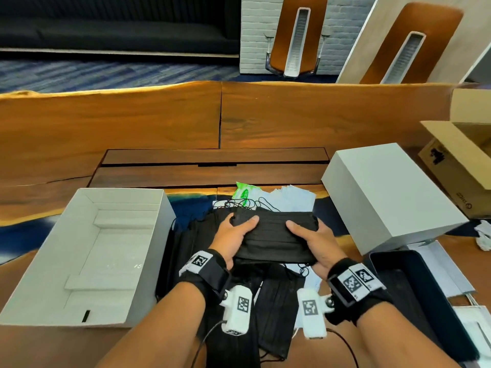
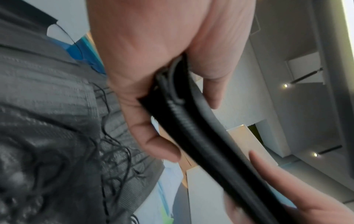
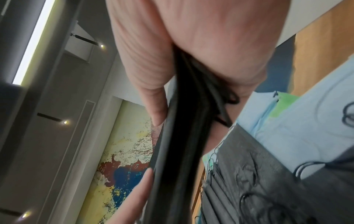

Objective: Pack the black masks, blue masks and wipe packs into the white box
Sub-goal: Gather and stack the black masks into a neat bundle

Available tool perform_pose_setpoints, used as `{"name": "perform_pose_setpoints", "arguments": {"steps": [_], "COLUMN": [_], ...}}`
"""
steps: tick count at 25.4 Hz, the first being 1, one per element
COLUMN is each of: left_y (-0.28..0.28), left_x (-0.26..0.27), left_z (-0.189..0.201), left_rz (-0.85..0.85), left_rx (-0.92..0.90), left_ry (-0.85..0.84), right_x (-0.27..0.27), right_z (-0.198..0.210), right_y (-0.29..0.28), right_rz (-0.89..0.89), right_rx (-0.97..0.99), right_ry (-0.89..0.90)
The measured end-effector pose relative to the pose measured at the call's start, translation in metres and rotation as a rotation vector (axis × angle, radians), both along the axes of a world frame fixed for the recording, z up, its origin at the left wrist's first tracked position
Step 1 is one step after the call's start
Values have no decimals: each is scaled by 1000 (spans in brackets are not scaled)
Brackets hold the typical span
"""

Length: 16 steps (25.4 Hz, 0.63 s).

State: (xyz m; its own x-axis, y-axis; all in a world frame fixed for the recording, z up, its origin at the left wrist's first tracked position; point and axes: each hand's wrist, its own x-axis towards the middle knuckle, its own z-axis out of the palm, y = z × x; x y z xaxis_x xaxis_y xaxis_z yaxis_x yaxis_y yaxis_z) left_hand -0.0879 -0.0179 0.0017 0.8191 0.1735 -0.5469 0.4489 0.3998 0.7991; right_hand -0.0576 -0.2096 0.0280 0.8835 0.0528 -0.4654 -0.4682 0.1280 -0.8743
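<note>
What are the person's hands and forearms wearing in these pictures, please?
The left hand and right hand are bare, as are the forearms. Each wrist carries a black strap with square black-and-white coded tags and a white camera block, also tagged, with a thin black cable trailing from it.

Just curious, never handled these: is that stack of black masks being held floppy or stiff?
Probably floppy: the stack of black masks sags between the left hand and right hand, hence a grip at each end. Likely light, being thin pleated sheets. Loose ear loops may snag.
</note>
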Motion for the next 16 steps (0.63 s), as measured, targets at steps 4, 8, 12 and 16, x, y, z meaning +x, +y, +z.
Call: {"name": "perform_pose_setpoints", "arguments": {"steps": [4,8,12,16], "left_y": [-4,-4,-25,-29], "left_x": [0,1,-8,1], "left_z": [7,9,13,19], "left_rz": [-87,-45,-57,52], "left_rx": [46,-224,-315,-252], "left_ry": [-8,-48,-71,-73], "right_x": [-5,1,-5,-28], "right_z": [-1,-8,-6,9], "right_y": [-11,-20,-10,-1], "right_rz": [41,-224,-346,185], "right_rx": [-48,214,310,22], "right_ry": [-8,37,15,37]}}
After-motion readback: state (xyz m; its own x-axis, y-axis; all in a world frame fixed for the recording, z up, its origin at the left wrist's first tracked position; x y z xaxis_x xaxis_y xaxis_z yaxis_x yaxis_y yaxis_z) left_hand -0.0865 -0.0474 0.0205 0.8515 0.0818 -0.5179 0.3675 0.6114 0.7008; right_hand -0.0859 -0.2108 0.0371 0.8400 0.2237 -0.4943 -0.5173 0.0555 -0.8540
